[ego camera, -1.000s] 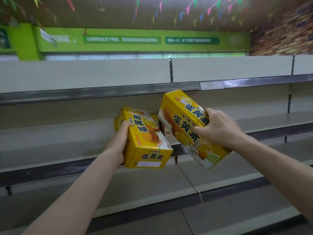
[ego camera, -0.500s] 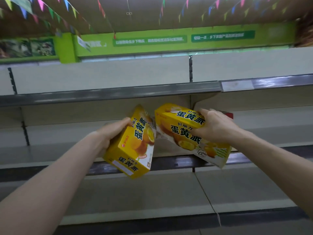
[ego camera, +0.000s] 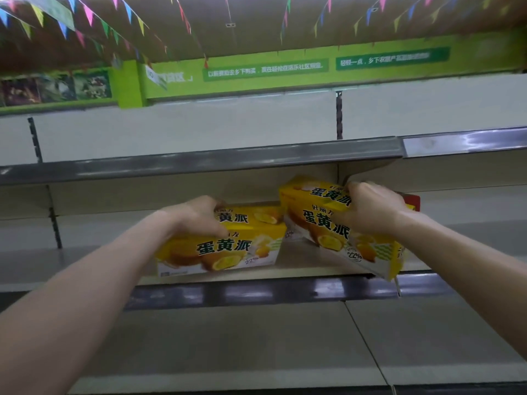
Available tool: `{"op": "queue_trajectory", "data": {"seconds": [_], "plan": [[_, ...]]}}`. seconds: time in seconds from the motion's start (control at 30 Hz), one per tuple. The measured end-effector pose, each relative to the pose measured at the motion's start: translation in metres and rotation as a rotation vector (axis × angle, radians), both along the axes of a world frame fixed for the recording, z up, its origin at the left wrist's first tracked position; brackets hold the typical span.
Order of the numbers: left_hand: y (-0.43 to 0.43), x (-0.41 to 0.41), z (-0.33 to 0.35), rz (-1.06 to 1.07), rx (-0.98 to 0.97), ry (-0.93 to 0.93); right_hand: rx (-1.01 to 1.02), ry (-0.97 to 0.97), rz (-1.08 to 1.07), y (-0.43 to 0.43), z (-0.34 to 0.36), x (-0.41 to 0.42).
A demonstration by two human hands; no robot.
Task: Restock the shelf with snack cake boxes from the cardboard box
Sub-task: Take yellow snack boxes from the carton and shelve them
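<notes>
- On the middle shelf (ego camera: 256, 276), seen from the head camera, two yellow snack cake boxes sit side by side, each under one hand
- The left hand (ego camera: 196, 216) grips the left box (ego camera: 228, 249) from above, thumb curled over its front face; the box lies level with its printed front facing the camera and appears to rest on the shelf, though blur hides the contact
- The right hand (ego camera: 368, 208) grips the right box (ego camera: 333, 223) across its top and front, fingers curled round it; this box is tilted, its left end higher, its lower right corner hanging over the shelf's grey front rail
- The two boxes look to be touching at their near ends
- A higher shelf (ego camera: 199, 162) runs just above the hands, a lower shelf (ego camera: 228, 346) below the arms
- Coloured bunting (ego camera: 85, 17) hangs from the ceiling above a green wall banner (ego camera: 265, 71)
</notes>
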State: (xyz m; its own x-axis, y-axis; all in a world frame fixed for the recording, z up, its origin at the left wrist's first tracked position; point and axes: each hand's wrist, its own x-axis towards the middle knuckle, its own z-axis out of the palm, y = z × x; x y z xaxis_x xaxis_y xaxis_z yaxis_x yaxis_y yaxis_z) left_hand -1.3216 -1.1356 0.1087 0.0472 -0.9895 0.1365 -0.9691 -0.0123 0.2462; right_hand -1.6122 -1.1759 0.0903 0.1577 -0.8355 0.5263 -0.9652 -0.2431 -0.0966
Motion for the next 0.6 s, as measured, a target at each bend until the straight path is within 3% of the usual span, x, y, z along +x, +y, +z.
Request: {"op": "queue_trajectory", "data": {"seconds": [0.33,0.6], "plan": [[-0.015,0.013,-0.017,-0.209,0.086,0.026,0.062,0.045,0.144,-0.037,0.011,0.035],[-0.036,0.012,-0.037,-0.131,-0.031,-0.240,0.139,-0.044,0.302,-0.064,0.023,0.082]]}}
